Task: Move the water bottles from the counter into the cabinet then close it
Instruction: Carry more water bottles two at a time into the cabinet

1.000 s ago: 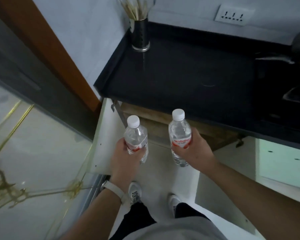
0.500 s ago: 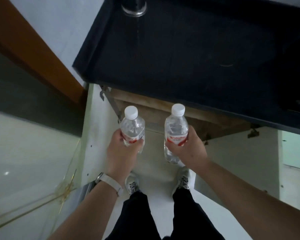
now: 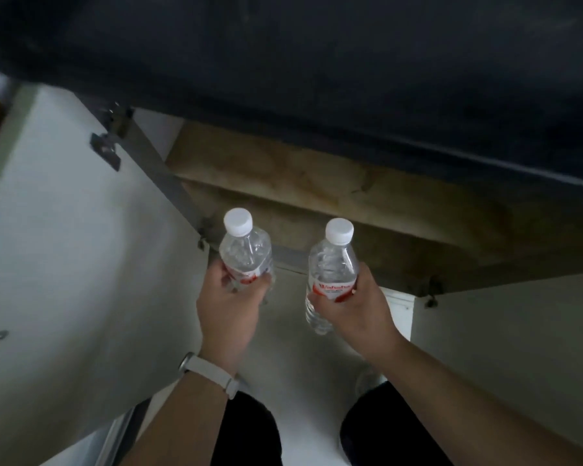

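Observation:
Two clear water bottles with white caps and red labels are held upright in front of the open cabinet under the counter. My left hand point(image 3: 228, 307) grips the left bottle point(image 3: 244, 253) around its label. My right hand point(image 3: 354, 307) grips the right bottle point(image 3: 332, 267) the same way. Both bottles hang in the air just before the cabinet opening point(image 3: 317, 203), whose brown wooden inside shows below the dark counter point(image 3: 317, 62). The cabinet's inner floor is mostly hidden from here.
The white left cabinet door point(image 3: 81, 247) stands wide open with its metal hinge point(image 3: 106, 142) at the top. A white right door point(image 3: 505, 348) is open too. My legs in black trousers point(image 3: 246, 432) stand on the pale floor between the doors.
The view has dropped and closed in on the cabinet; the counter top and its holder have left the frame. Both hands have carried the bottles lower and nearer the cabinet opening.

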Demonstrator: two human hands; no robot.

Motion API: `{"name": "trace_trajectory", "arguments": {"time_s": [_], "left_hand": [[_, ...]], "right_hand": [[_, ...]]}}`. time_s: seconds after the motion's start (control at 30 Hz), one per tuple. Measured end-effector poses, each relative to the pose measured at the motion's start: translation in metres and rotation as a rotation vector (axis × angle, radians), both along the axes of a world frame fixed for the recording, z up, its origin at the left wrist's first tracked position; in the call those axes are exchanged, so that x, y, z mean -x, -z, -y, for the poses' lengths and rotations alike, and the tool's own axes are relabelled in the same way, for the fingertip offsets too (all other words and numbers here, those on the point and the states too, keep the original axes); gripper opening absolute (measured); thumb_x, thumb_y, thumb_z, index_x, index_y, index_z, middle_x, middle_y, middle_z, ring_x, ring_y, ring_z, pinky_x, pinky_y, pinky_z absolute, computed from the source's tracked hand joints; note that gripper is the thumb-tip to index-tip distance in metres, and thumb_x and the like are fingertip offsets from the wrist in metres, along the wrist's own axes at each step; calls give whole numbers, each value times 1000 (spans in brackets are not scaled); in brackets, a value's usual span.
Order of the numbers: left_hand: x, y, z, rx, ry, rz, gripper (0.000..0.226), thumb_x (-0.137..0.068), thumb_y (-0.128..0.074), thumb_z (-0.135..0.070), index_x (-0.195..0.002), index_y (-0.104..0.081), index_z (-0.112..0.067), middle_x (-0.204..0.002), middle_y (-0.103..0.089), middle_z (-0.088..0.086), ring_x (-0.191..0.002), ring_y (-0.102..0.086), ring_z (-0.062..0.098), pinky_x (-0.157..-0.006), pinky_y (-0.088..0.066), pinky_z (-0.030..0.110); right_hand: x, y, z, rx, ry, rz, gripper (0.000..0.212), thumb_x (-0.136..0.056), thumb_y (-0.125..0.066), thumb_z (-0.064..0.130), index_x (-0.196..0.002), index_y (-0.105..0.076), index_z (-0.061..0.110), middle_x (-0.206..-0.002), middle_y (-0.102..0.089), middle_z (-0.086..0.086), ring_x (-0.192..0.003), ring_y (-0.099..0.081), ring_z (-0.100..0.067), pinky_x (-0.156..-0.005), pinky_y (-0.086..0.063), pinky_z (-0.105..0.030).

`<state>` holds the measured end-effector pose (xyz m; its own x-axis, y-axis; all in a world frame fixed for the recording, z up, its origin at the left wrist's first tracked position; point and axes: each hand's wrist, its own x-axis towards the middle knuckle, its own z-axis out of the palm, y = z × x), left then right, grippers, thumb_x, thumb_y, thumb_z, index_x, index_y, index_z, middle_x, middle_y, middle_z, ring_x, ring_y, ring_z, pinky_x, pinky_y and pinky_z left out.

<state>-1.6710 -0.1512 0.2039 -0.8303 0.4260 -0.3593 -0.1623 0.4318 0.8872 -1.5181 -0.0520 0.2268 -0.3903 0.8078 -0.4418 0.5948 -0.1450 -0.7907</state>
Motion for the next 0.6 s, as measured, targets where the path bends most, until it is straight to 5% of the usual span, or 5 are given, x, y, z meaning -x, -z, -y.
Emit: {"name": "trace_trajectory", "arguments": {"time_s": [0.13,0.27,0.43,0.6], "left_hand": [[9,75,-13,-36,-21,-29,46,-72,-89,-15,-102,-66,-41,-96,-72,-27,-89,-67,-8,-85,-53,26],[25,124,-24,-52,24,-124,49,-71,-90,-22,-112,-69,-37,-103,-74,-21,-95,-69,0,-86,-55,31],[46,155,-38,-68,62,-216,45,-73,-87,-29,-114,-69,-35,-100,-72,-23,-89,-66,-11,-76,-49,19],[64,159,-50,-146,69,-296,43,-69,-86,-35,-110,-72,-34,-99,-76,-16,-90,-72,3,-83,-57,33]], "right_hand": [[4,64,-18,-12,-9,-83,53,-70,-87,27,-104,-50,44,-98,-66,20,-88,-64,8,-71,-49,-12],[15,113,-39,-37,-45,-165,56,-71,-86,20,-103,-48,46,-94,-64,24,-87,-61,15,-62,-47,-5],[33,164,-62,-102,-115,-224,69,-69,-87,28,-115,-41,51,-106,-61,25,-95,-62,6,-77,-50,-15],[52,170,-78,-194,-167,-317,66,-71,-85,28,-111,-41,56,-100,-60,37,-96,-58,17,-70,-48,-6]]}}
